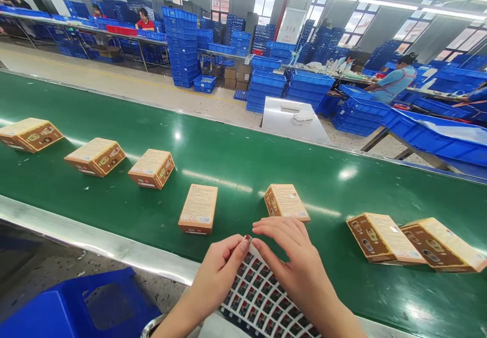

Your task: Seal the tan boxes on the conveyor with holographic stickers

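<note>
My left hand (224, 262) pinches the top corner of a sheet of small dark red-and-black stickers (258, 297), thumb and forefinger closed on it. My right hand (291, 246) lies over the sheet's right side, fingers stretched apart, its thumb tip close to a small sticker (248, 237) at that corner. Just beyond my hands, a brown box (198, 206) lies on the green conveyor belt (228, 160). Another brown box (287, 201) sits behind my right fingers, which hide its near edge. Whether my right thumb touches the sticker is too small to tell.
More brown boxes (152, 168) lie along the belt to the left, and two touching boxes (386, 236) to the right. A blue plastic stool (83, 307) stands at the lower left. Beyond the belt are a metal table (292, 120), stacked blue crates (180, 48) and people at benches.
</note>
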{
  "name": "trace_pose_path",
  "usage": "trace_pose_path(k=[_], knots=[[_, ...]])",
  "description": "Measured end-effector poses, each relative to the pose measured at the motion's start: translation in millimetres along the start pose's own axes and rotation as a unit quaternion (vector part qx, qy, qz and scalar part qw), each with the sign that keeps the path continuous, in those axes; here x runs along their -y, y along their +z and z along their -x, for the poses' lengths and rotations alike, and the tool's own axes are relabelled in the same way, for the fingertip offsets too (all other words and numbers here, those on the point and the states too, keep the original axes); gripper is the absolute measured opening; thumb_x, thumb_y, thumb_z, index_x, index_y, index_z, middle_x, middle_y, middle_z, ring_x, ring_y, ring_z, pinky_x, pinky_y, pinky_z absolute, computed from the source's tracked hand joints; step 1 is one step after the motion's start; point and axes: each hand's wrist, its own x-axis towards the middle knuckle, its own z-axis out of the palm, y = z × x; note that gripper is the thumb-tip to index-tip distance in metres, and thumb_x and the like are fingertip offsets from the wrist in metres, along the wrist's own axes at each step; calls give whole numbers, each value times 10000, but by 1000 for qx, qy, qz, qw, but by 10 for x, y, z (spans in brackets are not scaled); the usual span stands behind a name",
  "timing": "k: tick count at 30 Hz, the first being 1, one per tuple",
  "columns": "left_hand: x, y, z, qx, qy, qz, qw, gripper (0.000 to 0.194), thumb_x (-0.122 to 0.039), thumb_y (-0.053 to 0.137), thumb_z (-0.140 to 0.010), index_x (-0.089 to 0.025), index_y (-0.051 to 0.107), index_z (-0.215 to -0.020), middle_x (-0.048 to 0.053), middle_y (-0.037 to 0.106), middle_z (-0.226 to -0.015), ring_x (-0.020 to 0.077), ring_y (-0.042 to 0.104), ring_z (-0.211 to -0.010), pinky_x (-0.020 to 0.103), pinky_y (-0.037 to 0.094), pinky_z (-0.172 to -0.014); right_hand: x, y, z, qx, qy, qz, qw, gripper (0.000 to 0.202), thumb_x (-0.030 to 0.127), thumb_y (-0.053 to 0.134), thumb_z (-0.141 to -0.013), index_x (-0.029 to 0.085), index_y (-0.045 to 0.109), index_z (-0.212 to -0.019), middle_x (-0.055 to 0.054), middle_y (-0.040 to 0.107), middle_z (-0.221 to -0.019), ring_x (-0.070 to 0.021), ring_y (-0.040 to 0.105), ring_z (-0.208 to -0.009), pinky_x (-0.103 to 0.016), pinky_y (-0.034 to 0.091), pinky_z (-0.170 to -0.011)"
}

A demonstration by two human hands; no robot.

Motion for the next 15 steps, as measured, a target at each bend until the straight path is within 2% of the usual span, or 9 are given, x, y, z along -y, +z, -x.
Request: trace_pose_path(k=[3,5,8,11,13,15], knots=[[-40,-16,52,-1,19,-32,999,426,-484,378,-1018,-186,413,-715,-45,344,-690,117,306,-660,239,283,-604,-36,82,6,11,-16,3,1000,122,165,629,-936,229,629,-1039,-24,736,-1033,-207,659,-991,-382,450,-903],[-62,-26,84,12,23,-49,998,405,-471,392,-1014,-179,471,-745,-44,372,-688,117,318,-659,240,279,-602,-59,93,-14,20,-34,4,999,122,131,626,-927,227,628,-1002,-26,734,-1036,-214,656,-1008,-397,441,-916],[-60,-36,129,42,3,-55,998,276,-416,532,-958,-170,563,-838,-47,439,-699,113,340,-655,235,272,-583,-12,90,-16,17,-60,22,998,134,82,604,-918,211,621,-951,-43,728,-1046,-235,646,-1046,-437,410,-957],[-2,-75,180,19,-30,-62,997,237,-368,575,-928,-163,570,-807,-46,471,-695,110,363,-651,227,285,-575,116,68,22,20,-83,-2,996,167,51,592,-902,205,628,-957,-50,724,-1073,-235,632,-1095,-446,396,-1006],[40,-151,232,-4,-46,-79,996,268,-377,564,-932,-161,571,-773,-42,480,-678,110,381,-641,223,302,-567,178,54,36,11,-55,-72,996,155,79,600,-898,220,643,-946,-39,724,-1064,-218,637,-1089,-400,449,-974],[53,-273,303,5,-58,-102,993,261,-382,566,-933,-165,607,-795,-31,522,-678,118,430,-635,223,344,-565,161,79,13,-20,49,-166,985,88,166,616,-912,238,663,-893,-32,725,-1066,-202,653,-1056,-350,506,-907]])
